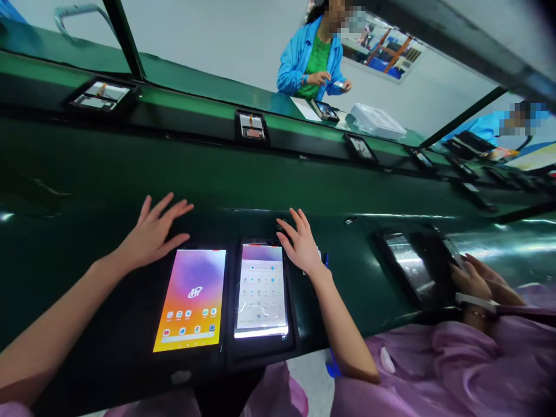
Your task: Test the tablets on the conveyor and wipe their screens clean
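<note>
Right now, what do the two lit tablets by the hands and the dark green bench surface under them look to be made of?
The tablet with the orange-purple home screen and the tablet with the pale grid screen look glass-fronted: smooth, glossy, evenly lit faces. The dark green bench surface looks like a smooth, glossy-coated material, since it shows bright streaks; which material I cannot tell. Left hand and right hand are spread open.

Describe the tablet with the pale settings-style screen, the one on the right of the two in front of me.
The right tablet is a dark-framed slab lying flat and upright in portrait on the green bench, screen lit. The display shows a purple band on top, then a pale panel with rows of small round icons. It sits close beside the orange-and-purple tablet. The right hand, fingers spread, rests at its upper right corner; actual contact is unclear. The left hand is away from it.
</note>
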Action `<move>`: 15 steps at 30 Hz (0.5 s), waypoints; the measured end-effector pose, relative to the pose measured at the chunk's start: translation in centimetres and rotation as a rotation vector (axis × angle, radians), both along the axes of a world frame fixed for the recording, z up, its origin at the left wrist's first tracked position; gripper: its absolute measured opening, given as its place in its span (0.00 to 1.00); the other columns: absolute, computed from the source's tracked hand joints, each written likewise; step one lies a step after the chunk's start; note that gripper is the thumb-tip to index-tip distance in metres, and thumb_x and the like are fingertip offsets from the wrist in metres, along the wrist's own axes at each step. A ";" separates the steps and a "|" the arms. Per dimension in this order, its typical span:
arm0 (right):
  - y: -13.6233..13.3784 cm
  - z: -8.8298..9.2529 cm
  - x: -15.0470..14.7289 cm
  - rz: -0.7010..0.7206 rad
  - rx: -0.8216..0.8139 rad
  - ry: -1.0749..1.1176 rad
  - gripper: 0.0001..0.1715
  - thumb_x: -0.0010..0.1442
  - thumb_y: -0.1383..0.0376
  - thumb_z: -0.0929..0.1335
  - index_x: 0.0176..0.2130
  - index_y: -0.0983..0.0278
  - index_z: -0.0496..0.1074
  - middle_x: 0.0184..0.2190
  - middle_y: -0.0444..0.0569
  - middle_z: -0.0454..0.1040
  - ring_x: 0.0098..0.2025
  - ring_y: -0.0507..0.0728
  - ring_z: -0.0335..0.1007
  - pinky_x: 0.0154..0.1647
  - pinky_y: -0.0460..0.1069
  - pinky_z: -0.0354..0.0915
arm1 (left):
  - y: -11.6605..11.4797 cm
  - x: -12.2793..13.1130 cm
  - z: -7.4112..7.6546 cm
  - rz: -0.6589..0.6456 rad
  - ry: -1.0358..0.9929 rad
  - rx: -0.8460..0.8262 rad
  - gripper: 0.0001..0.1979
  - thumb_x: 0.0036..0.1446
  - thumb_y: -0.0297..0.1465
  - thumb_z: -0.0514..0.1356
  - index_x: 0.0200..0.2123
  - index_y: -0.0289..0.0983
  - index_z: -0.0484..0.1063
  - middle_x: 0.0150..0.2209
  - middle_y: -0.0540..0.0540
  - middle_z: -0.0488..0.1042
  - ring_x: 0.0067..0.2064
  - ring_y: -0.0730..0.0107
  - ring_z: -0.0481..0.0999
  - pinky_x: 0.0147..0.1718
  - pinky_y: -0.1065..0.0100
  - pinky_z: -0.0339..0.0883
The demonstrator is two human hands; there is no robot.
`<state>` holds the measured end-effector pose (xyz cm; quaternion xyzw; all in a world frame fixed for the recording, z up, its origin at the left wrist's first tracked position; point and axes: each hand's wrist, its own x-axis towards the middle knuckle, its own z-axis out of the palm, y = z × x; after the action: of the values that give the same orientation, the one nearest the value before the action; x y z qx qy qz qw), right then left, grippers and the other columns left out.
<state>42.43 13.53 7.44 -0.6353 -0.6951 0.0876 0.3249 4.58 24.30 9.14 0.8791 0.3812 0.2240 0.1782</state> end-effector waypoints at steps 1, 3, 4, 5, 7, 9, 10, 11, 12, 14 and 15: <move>0.0 0.2 0.2 -0.017 -0.004 0.032 0.24 0.68 0.55 0.64 0.59 0.59 0.73 0.69 0.55 0.60 0.74 0.66 0.46 0.72 0.67 0.52 | 0.4 0.2 0.6 0.059 -0.025 -0.019 0.33 0.66 0.49 0.52 0.67 0.36 0.56 0.69 0.39 0.62 0.74 0.46 0.42 0.69 0.36 0.25; -1.2 0.2 0.2 -0.054 -0.027 0.106 0.26 0.69 0.54 0.63 0.62 0.59 0.69 0.65 0.55 0.65 0.70 0.63 0.57 0.70 0.64 0.58 | -0.4 0.0 1.1 0.146 -0.076 -0.104 0.34 0.68 0.48 0.50 0.69 0.36 0.49 0.69 0.38 0.61 0.73 0.47 0.48 0.69 0.35 0.36; -2.2 0.0 -0.1 -0.075 -0.047 0.146 0.27 0.70 0.54 0.62 0.63 0.59 0.67 0.64 0.55 0.68 0.67 0.61 0.62 0.68 0.62 0.61 | -1.4 -0.3 0.9 0.175 -0.100 -0.164 0.35 0.67 0.48 0.50 0.70 0.37 0.46 0.68 0.39 0.62 0.72 0.47 0.53 0.68 0.35 0.42; -3.5 -0.4 -0.6 -0.098 -0.071 0.184 0.28 0.70 0.54 0.62 0.64 0.60 0.65 0.62 0.55 0.69 0.65 0.60 0.65 0.66 0.61 0.64 | -2.8 -0.7 0.4 0.199 -0.123 -0.228 0.36 0.66 0.49 0.51 0.70 0.40 0.45 0.68 0.39 0.63 0.69 0.47 0.59 0.67 0.35 0.49; -6.3 -1.5 -2.0 -0.148 -0.123 0.249 0.31 0.70 0.53 0.61 0.67 0.61 0.60 0.62 0.57 0.70 0.64 0.60 0.68 0.64 0.59 0.67 | -6.2 -1.5 -1.4 0.244 -0.172 -0.336 0.38 0.65 0.51 0.52 0.71 0.43 0.42 0.68 0.38 0.61 0.69 0.46 0.60 0.66 0.36 0.54; -9.0 -2.6 -4.0 -0.192 -0.178 0.291 0.37 0.69 0.52 0.62 0.70 0.64 0.53 0.65 0.61 0.66 0.66 0.62 0.65 0.63 0.61 0.67 | -9.8 -2.1 -3.3 0.270 -0.212 -0.423 0.35 0.67 0.49 0.49 0.71 0.47 0.39 0.71 0.38 0.56 0.71 0.48 0.55 0.65 0.37 0.56; -10.3 -3.1 -5.0 -0.212 -0.204 0.303 0.41 0.68 0.51 0.63 0.71 0.66 0.51 0.67 0.63 0.62 0.68 0.64 0.62 0.64 0.62 0.66 | -11.5 -2.3 -4.2 0.277 -0.222 -0.456 0.36 0.67 0.49 0.50 0.71 0.49 0.37 0.72 0.39 0.53 0.72 0.46 0.53 0.64 0.36 0.59; -11.3 -3.4 -6.0 -0.231 -0.235 0.315 0.46 0.66 0.51 0.65 0.72 0.66 0.47 0.69 0.64 0.58 0.70 0.65 0.59 0.64 0.63 0.65 | -12.9 -2.4 -4.9 0.289 -0.234 -0.482 0.37 0.66 0.48 0.51 0.71 0.50 0.35 0.73 0.39 0.50 0.72 0.44 0.52 0.62 0.35 0.60; -12.1 -3.6 -6.9 -0.259 -0.276 0.333 0.50 0.64 0.51 0.67 0.73 0.66 0.43 0.71 0.63 0.55 0.71 0.66 0.55 0.66 0.64 0.63 | -14.1 -2.5 -5.4 0.313 -0.265 -0.526 0.38 0.66 0.48 0.52 0.71 0.52 0.34 0.74 0.40 0.47 0.72 0.44 0.51 0.62 0.35 0.62; -13.0 -3.7 -8.3 -0.304 -0.356 0.355 0.59 0.59 0.52 0.71 0.74 0.65 0.37 0.73 0.61 0.49 0.74 0.67 0.48 0.70 0.65 0.57 | -15.5 -2.7 -5.8 0.346 -0.333 -0.603 0.39 0.65 0.47 0.54 0.71 0.55 0.34 0.74 0.43 0.46 0.73 0.45 0.48 0.63 0.33 0.58; -13.1 -3.7 -8.7 -0.321 -0.387 0.352 0.63 0.56 0.53 0.72 0.74 0.65 0.35 0.73 0.61 0.47 0.74 0.67 0.45 0.71 0.66 0.53 | -15.8 -2.7 -5.8 0.350 -0.350 -0.615 0.40 0.65 0.47 0.55 0.71 0.56 0.34 0.75 0.44 0.45 0.74 0.46 0.46 0.65 0.33 0.54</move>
<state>33.71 0.41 3.77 -0.7622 -0.4891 0.2746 0.3230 1.85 8.50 3.34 0.6550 0.5384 0.2727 0.4547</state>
